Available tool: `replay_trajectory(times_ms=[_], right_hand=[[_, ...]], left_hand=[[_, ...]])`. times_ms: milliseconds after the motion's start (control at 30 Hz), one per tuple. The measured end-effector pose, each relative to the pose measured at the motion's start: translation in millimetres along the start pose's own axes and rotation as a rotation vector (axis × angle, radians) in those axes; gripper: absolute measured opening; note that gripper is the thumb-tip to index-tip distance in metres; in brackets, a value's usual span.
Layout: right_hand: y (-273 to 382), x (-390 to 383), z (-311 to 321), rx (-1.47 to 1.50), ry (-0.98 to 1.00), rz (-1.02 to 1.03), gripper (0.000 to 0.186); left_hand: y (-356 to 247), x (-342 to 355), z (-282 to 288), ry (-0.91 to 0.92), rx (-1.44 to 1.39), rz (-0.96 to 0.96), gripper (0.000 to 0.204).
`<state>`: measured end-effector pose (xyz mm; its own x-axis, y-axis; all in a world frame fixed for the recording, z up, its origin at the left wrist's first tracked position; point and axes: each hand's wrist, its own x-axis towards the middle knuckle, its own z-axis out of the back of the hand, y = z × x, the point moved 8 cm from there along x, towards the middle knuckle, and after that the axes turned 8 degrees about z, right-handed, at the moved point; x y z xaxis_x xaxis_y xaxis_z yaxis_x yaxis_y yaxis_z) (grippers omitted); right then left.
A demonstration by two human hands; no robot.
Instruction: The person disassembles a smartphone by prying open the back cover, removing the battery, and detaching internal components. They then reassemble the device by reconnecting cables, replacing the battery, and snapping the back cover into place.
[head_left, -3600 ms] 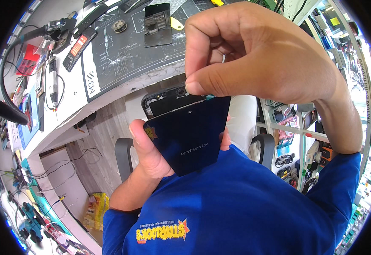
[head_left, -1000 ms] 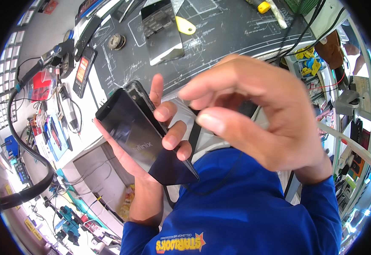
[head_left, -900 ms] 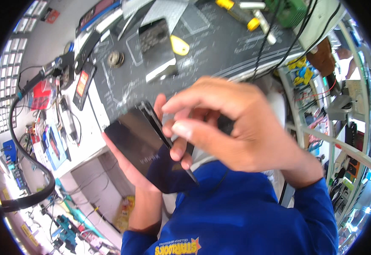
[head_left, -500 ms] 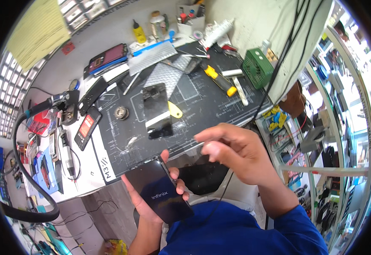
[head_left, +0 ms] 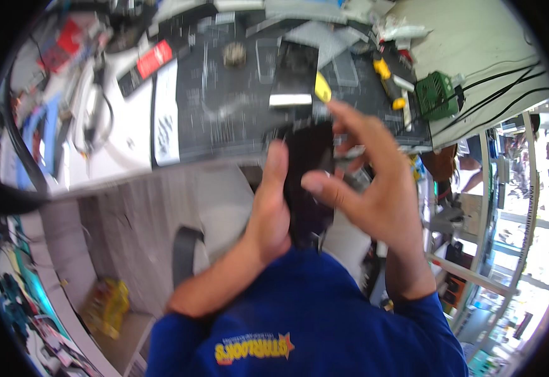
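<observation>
My left hand (head_left: 268, 210) grips a dark smartphone (head_left: 310, 188) along its left side, thumb toward the top, above my lap. Its screen looks black, with no lit logo visible. My right hand (head_left: 378, 176) is at the phone's right side, fingers apart and curved. The right thumb tip lies over the screen; whether it touches is blurred. Beyond the hands, a dark phone panel (head_left: 296, 66) lies on the black work mat (head_left: 236, 94), with a white strip across it. A yellow flat tool (head_left: 323, 88) lies against its right edge.
A yellow-and-black hand tool (head_left: 384, 78) and a green vented box (head_left: 436, 94) stand toward the right, near hanging black cables. A small round metal tin (head_left: 234, 54) and a red-labelled black item (head_left: 152, 61) lie farther left. Glass shelving (head_left: 475, 276) is at my right.
The view has shifted down, and the phone has been raised nearer my body and turned more upright. My right hand has come in to the phone's side. The lit logo no longer shows.
</observation>
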<state>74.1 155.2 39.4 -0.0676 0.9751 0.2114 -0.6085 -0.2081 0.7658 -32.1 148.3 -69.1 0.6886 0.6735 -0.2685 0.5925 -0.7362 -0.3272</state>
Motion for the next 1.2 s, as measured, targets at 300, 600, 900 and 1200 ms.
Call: replay_trajectory(times_ms=[300,600,900,1200], right_hand=[[24,-3,-12,-0.289,0.104,-0.005,0.097],[45,-11,-15,-0.171,0.032,-0.012,0.088],[58,-13,-8,-0.201,0.011,0.062,0.088],[64,-17,-4,-0.098,-0.064,0.035,0.090]], left_hand=[[-10,9,-19,0.104,-0.075,-0.120,0.071],[-15,-2,-26,0.113,-0.024,-0.185,0.074],[-18,-7,-33,0.093,-0.047,-0.185,0.079],[-19,-13,-28,0.101,-0.009,-0.119,0.099]])
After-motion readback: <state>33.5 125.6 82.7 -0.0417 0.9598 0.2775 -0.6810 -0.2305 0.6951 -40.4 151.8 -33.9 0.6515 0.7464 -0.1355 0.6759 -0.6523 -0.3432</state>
